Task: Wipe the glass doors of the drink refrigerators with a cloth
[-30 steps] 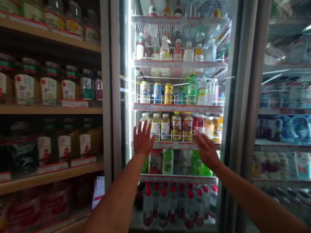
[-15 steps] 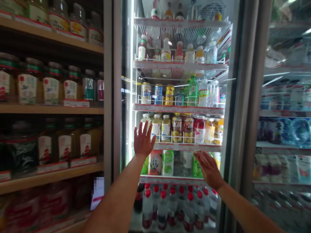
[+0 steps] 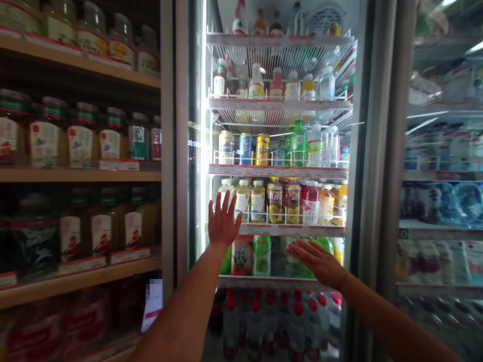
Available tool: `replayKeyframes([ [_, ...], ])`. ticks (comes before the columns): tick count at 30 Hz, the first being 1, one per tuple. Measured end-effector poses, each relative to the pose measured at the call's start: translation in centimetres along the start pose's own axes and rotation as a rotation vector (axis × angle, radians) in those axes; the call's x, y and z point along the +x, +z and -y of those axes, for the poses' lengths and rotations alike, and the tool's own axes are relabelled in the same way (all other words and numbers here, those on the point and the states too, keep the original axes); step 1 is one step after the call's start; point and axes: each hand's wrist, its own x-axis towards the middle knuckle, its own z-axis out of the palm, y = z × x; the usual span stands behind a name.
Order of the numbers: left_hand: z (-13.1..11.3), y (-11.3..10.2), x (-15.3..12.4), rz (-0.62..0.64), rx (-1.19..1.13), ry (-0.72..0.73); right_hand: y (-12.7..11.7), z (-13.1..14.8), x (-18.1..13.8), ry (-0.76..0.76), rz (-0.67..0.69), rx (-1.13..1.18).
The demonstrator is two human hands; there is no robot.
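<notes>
I face a lit drinks fridge [image 3: 279, 171] with several wire shelves of bottles and cans. My left hand [image 3: 223, 221] is open, fingers spread upward, held flat in front of the shelf of yellow-labelled bottles [image 3: 251, 201] at its left end. My right hand [image 3: 317, 260] is open too, palm down with fingers pointing left, in front of the green bottles [image 3: 260, 254] one shelf lower. Neither hand holds anything. Whether the hands touch glass or the shelves I cannot tell.
Wooden shelves [image 3: 79, 175] on the left carry rows of glass jars [image 3: 81, 141]. Red-capped water bottles [image 3: 271, 317] fill the fridge's bottom shelf. A second fridge door [image 3: 441, 176] with reflections stands on the right.
My right hand has dropped from the yellow-bottle shelf to the shelf below and turned its fingers leftward. My left hand has stayed in place.
</notes>
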Motion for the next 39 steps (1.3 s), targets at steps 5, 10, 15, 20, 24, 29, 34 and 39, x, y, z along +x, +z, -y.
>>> replayKeyframes([
  [5,0.0,-0.1,0.0,0.002,0.007,-0.002,-0.3,-2.2,3.1,0.492,-0.333,-0.073],
  [10,0.0,-0.2,-0.1,-0.006,0.000,0.000,0.8,1.5,5.5,0.086,-0.181,-0.020],
  [15,0.0,-0.2,0.0,-0.012,-0.008,0.005,0.1,0.2,9.7,0.153,-0.207,0.030],
  [20,0.0,-0.1,-0.1,-0.008,-0.008,0.007,1.3,2.4,13.1,0.265,-0.295,0.045],
  [24,0.0,-0.1,-0.1,-0.004,-0.004,-0.001,1.2,2.7,15.1,-0.184,-0.060,0.156],
  [29,0.0,-0.2,0.0,0.023,0.021,-0.009,0.6,0.4,18.2,0.390,-0.308,0.066],
  [34,-0.1,-0.2,0.0,0.033,0.018,-0.014,1.8,4.2,18.8,0.423,-0.282,0.136],
  [39,0.0,-0.2,0.2,0.036,-0.016,-0.027,1.9,6.6,19.5,0.499,-0.209,0.248],
])
